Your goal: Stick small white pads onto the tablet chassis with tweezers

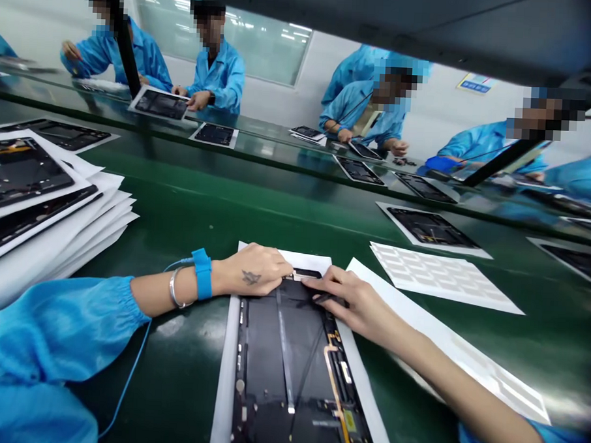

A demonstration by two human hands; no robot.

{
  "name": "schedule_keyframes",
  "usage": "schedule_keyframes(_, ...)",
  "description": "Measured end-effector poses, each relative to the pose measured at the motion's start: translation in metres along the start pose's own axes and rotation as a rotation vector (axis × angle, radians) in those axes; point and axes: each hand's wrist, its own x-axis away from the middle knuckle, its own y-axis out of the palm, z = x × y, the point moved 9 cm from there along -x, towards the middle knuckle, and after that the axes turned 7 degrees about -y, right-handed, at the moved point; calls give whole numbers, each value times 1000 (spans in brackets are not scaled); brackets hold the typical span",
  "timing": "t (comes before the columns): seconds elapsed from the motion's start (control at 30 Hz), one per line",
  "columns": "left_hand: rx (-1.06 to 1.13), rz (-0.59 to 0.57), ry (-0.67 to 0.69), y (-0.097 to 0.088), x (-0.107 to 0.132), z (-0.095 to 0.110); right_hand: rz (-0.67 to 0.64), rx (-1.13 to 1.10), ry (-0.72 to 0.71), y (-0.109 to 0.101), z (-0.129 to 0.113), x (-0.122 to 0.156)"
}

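Observation:
An opened tablet housing (260, 350) lies lengthwise before me on a white sheet (223, 375), its dark inside showing flat cables and an orange-gold flex strip (335, 380). My left hand (259, 270) is at its far end, fingers pinched together on the edge; what they grip, if anything, is hidden. Opposite it, my right hand (353, 299) presses a fingertip beside a small light strip (300, 274) at that same end. A slim black tool, apparently tweezers (329, 299), is tucked in the right hand's fingers. A blue wrist strap (202, 273) with a cord circles my left wrist.
Several housings on white sheets (64, 237) are stacked at left. At right lie a sheet of pale stickers (444, 277) and another white sheet (418, 318). More housings (430, 229) rest on the green bench (193, 210). Co-workers in blue (218, 78) sit across.

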Motion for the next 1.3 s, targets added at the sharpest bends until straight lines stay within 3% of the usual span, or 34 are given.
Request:
schedule_keyframes(0.3, 29, 11, -13, -1, 0, 0, 64, -73, 155, -17, 12, 0)
schedule_keyframes(0.43, 21, 11, -12, 0, 0, 0, 33, -124, 186, -9, 18, -10)
schedule_keyframes(0.67, 27, 26, -9, 3, 0, -1, 7, -182, 80, 7, 2, -34)
schedule_keyframes(0.83, 53, 20, -13, 6, 0, -3, 84, -125, -2, 9, -5, -30)
schedule_keyframes(0.93, 96, 19, -53, 5, -1, -8, 56, -64, -33, 11, -5, -30)
schedule_keyframes(1.03, 200, 46, -125, 0, -3, -18, 87, -37, 27, -3, 3, -29)
schedule_keyframes(1.13, 283, 76, -171, -5, -1, -25, 225, -41, 145, -32, 14, -16)
schedule_keyframes(1.3, 152, 63, -371, -4, 7, -44, 438, 4, 253, -50, 34, 23)
